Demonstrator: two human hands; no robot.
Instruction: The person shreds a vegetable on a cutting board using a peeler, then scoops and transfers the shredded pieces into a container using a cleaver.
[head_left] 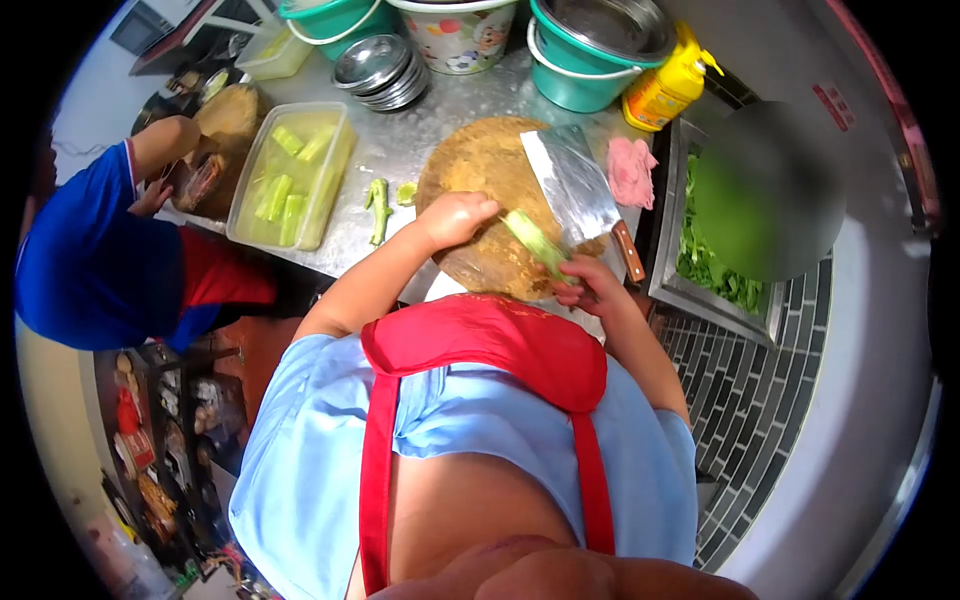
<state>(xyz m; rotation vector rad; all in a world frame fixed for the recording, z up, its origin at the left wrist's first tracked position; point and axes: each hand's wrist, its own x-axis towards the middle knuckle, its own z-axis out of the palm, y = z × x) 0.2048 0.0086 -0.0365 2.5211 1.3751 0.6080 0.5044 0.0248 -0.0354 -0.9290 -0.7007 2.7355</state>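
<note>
A peeled pale-green vegetable stem point(533, 238) slants over the round wooden chopping board point(462, 160). My right hand point(595, 287) is closed around its lower end, near the board's front edge. At the upper end, my left hand point(458, 218) is closed in a pinch; whatever its fingertips hold is too small to make out. A cleaver point(572, 185) lies flat on the board's right side, its wooden handle sticking out past the rim. Left of the board rest a knobbly green stem piece point(378, 211) and a short green chunk point(406, 193).
A translucent tub point(334, 190) holds several stem pieces. Stacked metal bowls point(395, 88), teal buckets point(575, 85) and a yellow pump bottle point(665, 85) line the back. A pink cloth point(631, 172) and a tray of greens point(735, 285) are right. A co-worker point(90, 240) stands left.
</note>
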